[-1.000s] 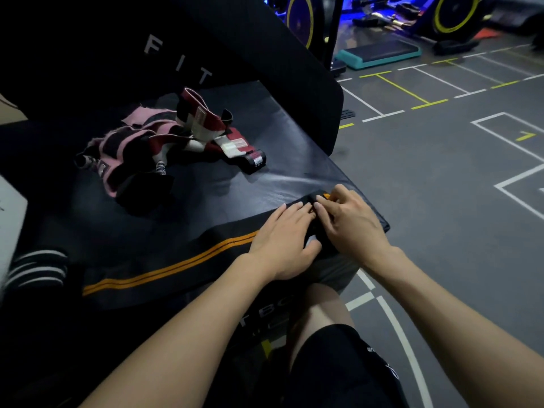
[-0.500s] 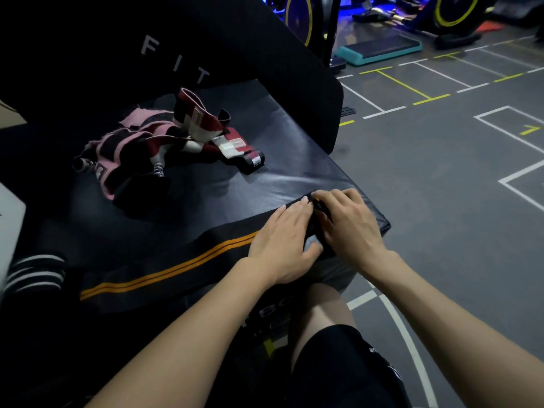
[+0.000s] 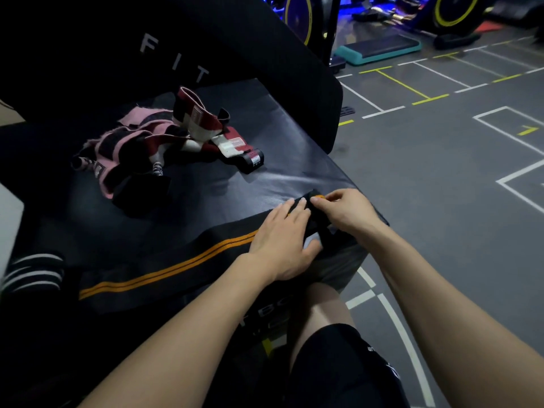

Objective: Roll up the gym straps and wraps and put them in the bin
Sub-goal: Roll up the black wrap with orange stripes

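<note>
Head view: right grip point(image 3: 343, 209) pinches wrap point(image 3: 164, 270) end (left hand point(image 3: 282, 242) flat).

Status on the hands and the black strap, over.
Left hand flat on black strap with orange stripes. Right hand pinching its end, roll barely started. Pink and red wraps piled behind, apart. No bin in view.

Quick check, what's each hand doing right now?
Left hand: open, fingers flat, pressing down on the black wrap with orange stripes.
Right hand: closed, pinching the wrap's end at the box corner.
</note>
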